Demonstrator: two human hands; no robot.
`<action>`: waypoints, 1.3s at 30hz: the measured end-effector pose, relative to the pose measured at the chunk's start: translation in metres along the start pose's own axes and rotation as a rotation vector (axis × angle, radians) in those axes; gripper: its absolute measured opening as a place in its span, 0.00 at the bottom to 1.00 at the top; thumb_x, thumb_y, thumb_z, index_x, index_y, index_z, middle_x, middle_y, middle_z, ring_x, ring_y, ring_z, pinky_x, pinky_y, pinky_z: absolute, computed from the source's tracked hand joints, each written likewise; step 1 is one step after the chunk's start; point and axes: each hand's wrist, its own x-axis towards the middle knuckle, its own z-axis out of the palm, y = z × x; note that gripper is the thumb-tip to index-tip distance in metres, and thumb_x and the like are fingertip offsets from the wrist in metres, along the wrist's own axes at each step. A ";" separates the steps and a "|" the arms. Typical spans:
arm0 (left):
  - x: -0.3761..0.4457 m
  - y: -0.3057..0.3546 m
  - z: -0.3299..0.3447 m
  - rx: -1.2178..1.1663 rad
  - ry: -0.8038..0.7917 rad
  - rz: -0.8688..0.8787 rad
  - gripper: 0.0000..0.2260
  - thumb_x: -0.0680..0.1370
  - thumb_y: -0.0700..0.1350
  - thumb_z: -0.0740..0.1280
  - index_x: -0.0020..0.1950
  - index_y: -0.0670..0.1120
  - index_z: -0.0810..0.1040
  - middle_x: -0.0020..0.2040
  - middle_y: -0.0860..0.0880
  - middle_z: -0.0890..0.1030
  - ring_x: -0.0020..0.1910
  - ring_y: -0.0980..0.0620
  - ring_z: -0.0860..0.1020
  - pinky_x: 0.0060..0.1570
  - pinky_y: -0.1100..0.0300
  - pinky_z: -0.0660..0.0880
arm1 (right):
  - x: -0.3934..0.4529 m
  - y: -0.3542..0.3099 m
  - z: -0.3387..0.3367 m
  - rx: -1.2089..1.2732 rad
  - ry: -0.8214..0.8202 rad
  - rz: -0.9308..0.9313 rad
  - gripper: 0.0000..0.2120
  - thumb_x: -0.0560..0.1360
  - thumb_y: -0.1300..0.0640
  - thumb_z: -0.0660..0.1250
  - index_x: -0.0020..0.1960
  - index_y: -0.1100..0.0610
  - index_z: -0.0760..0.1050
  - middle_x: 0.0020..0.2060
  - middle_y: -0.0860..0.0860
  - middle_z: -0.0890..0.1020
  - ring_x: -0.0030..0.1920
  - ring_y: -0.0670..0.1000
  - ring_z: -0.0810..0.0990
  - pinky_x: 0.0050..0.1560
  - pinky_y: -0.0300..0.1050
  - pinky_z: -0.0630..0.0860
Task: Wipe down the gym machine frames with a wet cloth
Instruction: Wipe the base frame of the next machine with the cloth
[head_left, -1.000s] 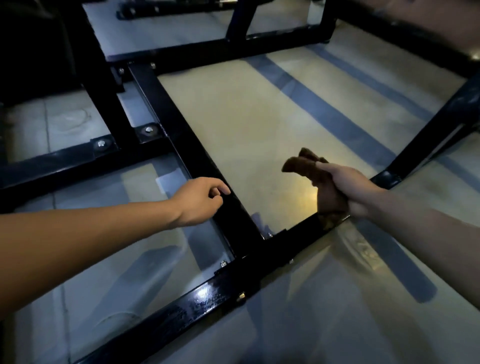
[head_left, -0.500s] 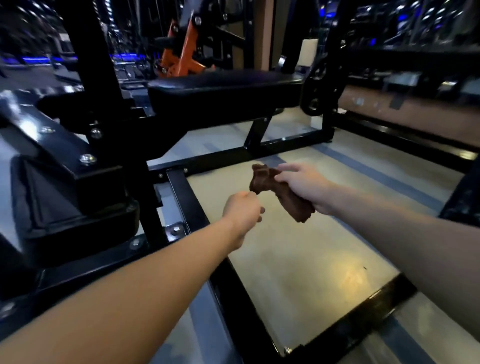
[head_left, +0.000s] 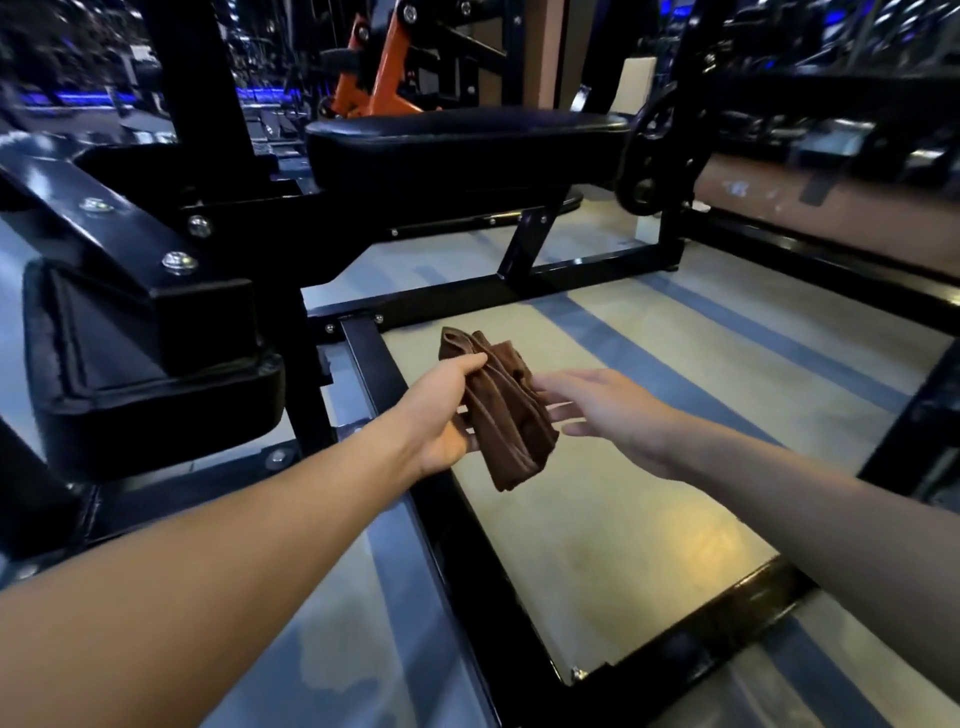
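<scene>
Above the black floor frame (head_left: 395, 374) | brown cloth (head_left: 506, 410) is pinched by left hand (head_left: 441, 410) | right hand (head_left: 608, 410) is spread wide, fingertips touching the cloth

The scene is dim, with blue strip lights glowing in the upper left. A warm glare patch sits on the floor (head_left: 691, 545) at lower right. Wide-angle distortion bends the edges, and the upper right is smeared with blur.

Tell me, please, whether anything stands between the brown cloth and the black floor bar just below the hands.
Nothing visible does. The left hand grips the brown cloth in the air directly above the black floor bar; the open right hand is beside it, off to the right.
</scene>
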 end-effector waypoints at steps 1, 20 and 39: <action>0.001 0.000 -0.002 -0.026 -0.024 -0.014 0.16 0.84 0.50 0.61 0.63 0.43 0.82 0.57 0.43 0.86 0.60 0.43 0.83 0.66 0.42 0.76 | 0.000 0.000 0.003 0.016 -0.035 -0.005 0.18 0.82 0.39 0.64 0.63 0.49 0.82 0.55 0.45 0.86 0.60 0.48 0.82 0.64 0.47 0.76; -0.001 -0.011 -0.016 0.088 0.019 -0.109 0.13 0.83 0.51 0.58 0.45 0.48 0.77 0.42 0.47 0.81 0.44 0.48 0.80 0.52 0.53 0.79 | 0.013 -0.015 -0.009 0.389 0.128 -0.055 0.12 0.86 0.51 0.61 0.61 0.53 0.81 0.52 0.55 0.88 0.52 0.55 0.87 0.51 0.53 0.84; 0.013 -0.012 -0.024 0.246 0.166 0.122 0.14 0.80 0.37 0.68 0.64 0.49 0.78 0.56 0.47 0.84 0.53 0.49 0.82 0.42 0.57 0.81 | 0.018 0.014 -0.009 -0.312 0.156 -0.064 0.27 0.78 0.56 0.74 0.75 0.51 0.71 0.61 0.50 0.81 0.60 0.51 0.81 0.61 0.45 0.78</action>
